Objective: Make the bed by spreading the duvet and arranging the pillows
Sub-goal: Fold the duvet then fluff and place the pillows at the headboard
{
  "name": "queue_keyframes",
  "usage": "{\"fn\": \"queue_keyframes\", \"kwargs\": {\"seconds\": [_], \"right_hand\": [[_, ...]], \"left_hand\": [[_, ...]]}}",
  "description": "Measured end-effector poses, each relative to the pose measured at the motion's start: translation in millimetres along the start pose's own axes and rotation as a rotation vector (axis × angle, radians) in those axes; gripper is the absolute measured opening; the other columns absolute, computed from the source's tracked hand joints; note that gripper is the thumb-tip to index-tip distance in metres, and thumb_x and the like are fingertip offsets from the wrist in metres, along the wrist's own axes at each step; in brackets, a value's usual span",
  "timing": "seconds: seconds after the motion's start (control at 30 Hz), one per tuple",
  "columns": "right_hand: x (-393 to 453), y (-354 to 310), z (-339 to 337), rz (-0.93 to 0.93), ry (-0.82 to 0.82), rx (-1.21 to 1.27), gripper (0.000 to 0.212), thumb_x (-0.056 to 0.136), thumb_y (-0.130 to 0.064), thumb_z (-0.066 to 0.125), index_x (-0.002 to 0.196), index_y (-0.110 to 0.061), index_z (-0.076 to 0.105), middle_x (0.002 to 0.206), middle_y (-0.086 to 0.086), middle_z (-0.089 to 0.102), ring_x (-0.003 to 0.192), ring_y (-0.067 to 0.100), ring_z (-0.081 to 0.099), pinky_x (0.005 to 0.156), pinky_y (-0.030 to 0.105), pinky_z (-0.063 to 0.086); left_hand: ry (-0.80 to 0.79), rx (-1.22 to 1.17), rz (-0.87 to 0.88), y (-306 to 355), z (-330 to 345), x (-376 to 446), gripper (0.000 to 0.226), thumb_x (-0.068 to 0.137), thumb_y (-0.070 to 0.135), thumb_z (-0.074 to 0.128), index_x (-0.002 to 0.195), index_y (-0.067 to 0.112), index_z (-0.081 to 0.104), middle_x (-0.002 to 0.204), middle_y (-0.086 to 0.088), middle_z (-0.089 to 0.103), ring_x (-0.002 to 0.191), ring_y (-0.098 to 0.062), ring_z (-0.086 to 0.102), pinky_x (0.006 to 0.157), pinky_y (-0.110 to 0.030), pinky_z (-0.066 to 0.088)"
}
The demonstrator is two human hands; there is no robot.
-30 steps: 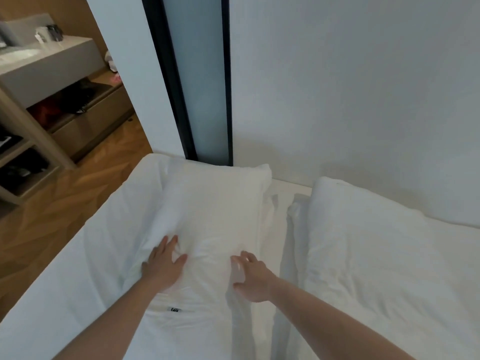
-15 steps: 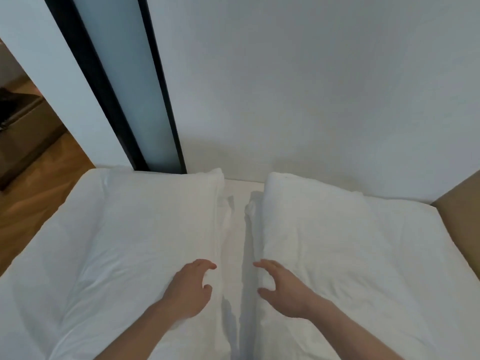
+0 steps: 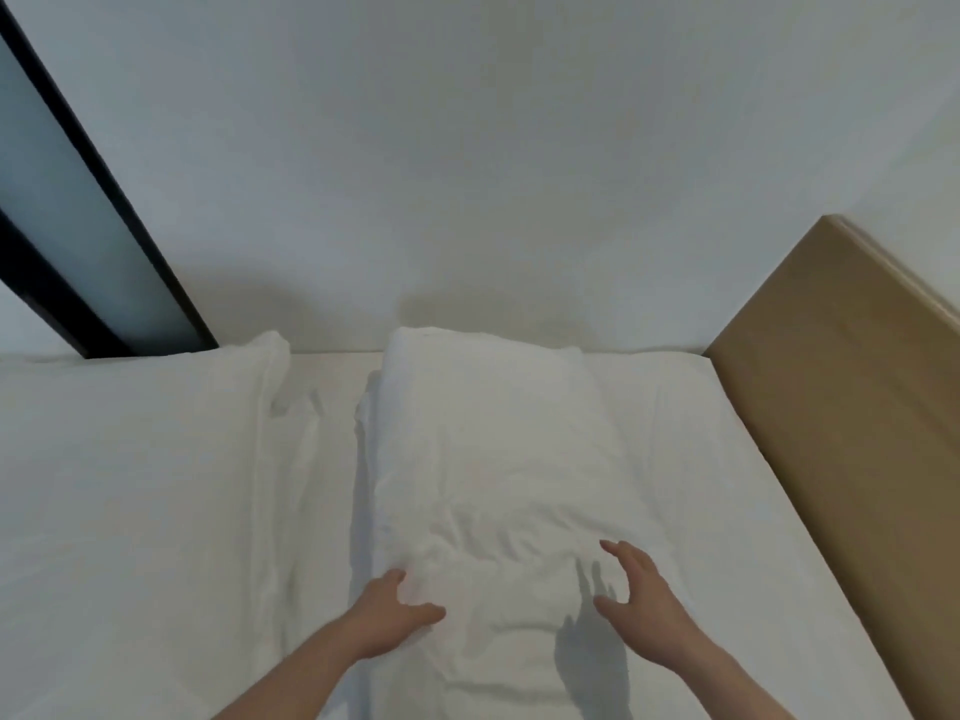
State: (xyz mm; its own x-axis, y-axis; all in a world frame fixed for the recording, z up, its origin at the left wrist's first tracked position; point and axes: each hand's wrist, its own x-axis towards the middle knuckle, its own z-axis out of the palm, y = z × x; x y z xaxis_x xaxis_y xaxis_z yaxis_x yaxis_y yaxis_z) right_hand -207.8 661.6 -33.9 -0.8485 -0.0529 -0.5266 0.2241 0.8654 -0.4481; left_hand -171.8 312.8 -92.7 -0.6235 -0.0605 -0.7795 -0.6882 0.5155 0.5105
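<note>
Both hands have moved from the gap between the two pillows over to the right pillow (image 3: 498,459), and the view has turned to the right with them. Now the left hand (image 3: 387,618) rests on the near left corner of this pillow, fingers bent loosely on the cloth, not clearly pinching anything. The right hand (image 3: 641,602) is over the near right part, fingers spread wide; whether it touches the cloth or floats just above, I cannot tell.

This pillow lies with its long axis going away from the person, toward the wall (image 3: 467,174), and its far end touches the wall. It sits directly between the two hands, so both are equally near. The left pillow (image 3: 145,433) lies beside it with a narrow strip of bed (image 3: 332,459) between them. A brown panel (image 3: 841,381) borders the bed on the right. I judge the next move is to smooth or square this pillow.
</note>
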Motion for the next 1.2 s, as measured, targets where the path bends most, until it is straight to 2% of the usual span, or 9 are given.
{"fn": "queue_keyframes", "kwargs": {"seconds": [0.2,0.4,0.57,0.73,0.87,0.93,1.03,1.1,1.2], "right_hand": [[14.0,90.9,37.2,0.126,-0.254,-0.185,0.115,0.075,-0.072,0.061,0.162,-0.024,0.004,0.169,0.009,0.006,0.157,0.024,0.011,0.124,0.036,0.020],[34.1,146.2,65.7,0.023,-0.299,-0.145,0.152,0.039,-0.106,0.045,0.161,-0.034,-0.011,0.170,0.001,-0.010,0.155,0.031,0.013,0.123,0.045,0.024],[28.7,176.0,59.2,-0.114,-0.289,-0.325,0.120,0.070,-0.077,0.064,0.160,-0.036,-0.003,0.159,0.000,0.018,0.137,0.029,0.036,0.100,0.045,0.045],[13.5,200.4,47.8,-0.270,-0.417,-0.531,0.106,0.077,-0.052,0.071,0.160,-0.027,0.011,0.143,0.004,0.038,0.122,0.029,0.048,0.099,0.040,0.047],[20.4,190.9,24.5,-0.360,-0.509,-0.591,0.070,0.081,-0.045,0.068,0.143,-0.024,0.042,0.138,0.006,0.047,0.122,0.030,0.052,0.099,0.038,0.046],[27.3,178.3,15.2,-0.427,-0.473,-0.520,0.067,0.086,-0.044,0.064,0.147,-0.024,0.042,0.142,0.005,0.046,0.126,0.030,0.051,0.102,0.036,0.046],[24.3,157.9,21.3,-0.581,-0.484,-0.471,0.084,0.087,-0.041,0.062,0.160,-0.027,0.024,0.163,0.003,0.026,0.145,0.027,0.035,0.117,0.031,0.032],[13.5,153.8,40.6,-0.581,-0.595,-0.566,0.092,0.082,-0.042,0.064,0.161,-0.028,0.019,0.169,0.002,0.013,0.150,0.028,0.027,0.121,0.032,0.027],[-0.2,161.0,70.0,-0.491,-0.770,-0.669,0.089,0.079,-0.045,0.064,0.158,-0.025,0.028,0.168,0.005,0.018,0.149,0.029,0.032,0.121,0.034,0.029]], "left_hand": [[0.046,-0.122,-0.234,-23.7,73.0,8.1,0.166,0.039,0.085,0.082,0.159,0.009,-0.003,0.163,-0.010,0.022,0.147,-0.029,0.032,0.115,-0.041,0.037],[0.228,-0.140,-0.319,-21.5,115.0,4.6,0.134,0.053,0.080,0.081,0.153,0.009,0.027,0.151,-0.007,0.049,0.135,-0.029,0.051,0.107,-0.035,0.043],[0.278,-0.111,-0.355,-11.0,132.6,-8.5,0.117,0.055,0.070,0.085,0.149,0.013,0.044,0.143,-0.007,0.058,0.127,-0.028,0.057,0.106,-0.036,0.046],[0.418,-0.115,-0.410,-23.6,149.5,-44.8,0.113,0.051,0.058,0.093,0.143,0.011,0.046,0.135,-0.009,0.061,0.117,-0.028,0.061,0.097,-0.036,0.049],[0.317,0.127,-0.481,-27.5,176.2,-63.5,0.138,0.051,0.059,0.084,0.157,0.016,0.007,0.150,-0.010,0.041,0.131,-0.032,0.048,0.104,-0.041,0.045],[0.387,0.239,-0.452,-25.3,193.5,-70.6,0.135,0.059,0.052,0.078,0.159,0.021,-0.007,0.160,-0.009,0.017,0.138,-0.033,0.037,0.108,-0.045,0.043],[0.542,0.463,-0.133,-27.7,217.1,-78.2,0.108,0.071,0.028,0.067,0.162,0.030,0.008,0.167,-0.002,0.007,0.139,-0.031,0.035,0.104,-0.042,0.046],[0.402,0.544,0.020,-44.5,233.2,-80.3,0.099,0.067,0.016,0.059,0.159,0.035,0.026,0.167,0.003,0.017,0.142,-0.032,0.038,0.108,-0.043,0.042],[0.114,0.654,-0.082,-53.2,243.6,-91.2,0.076,0.079,0.019,0.051,0.153,0.036,0.038,0.166,0.011,0.019,0.147,-0.025,0.030,0.113,-0.040,0.035]]}}
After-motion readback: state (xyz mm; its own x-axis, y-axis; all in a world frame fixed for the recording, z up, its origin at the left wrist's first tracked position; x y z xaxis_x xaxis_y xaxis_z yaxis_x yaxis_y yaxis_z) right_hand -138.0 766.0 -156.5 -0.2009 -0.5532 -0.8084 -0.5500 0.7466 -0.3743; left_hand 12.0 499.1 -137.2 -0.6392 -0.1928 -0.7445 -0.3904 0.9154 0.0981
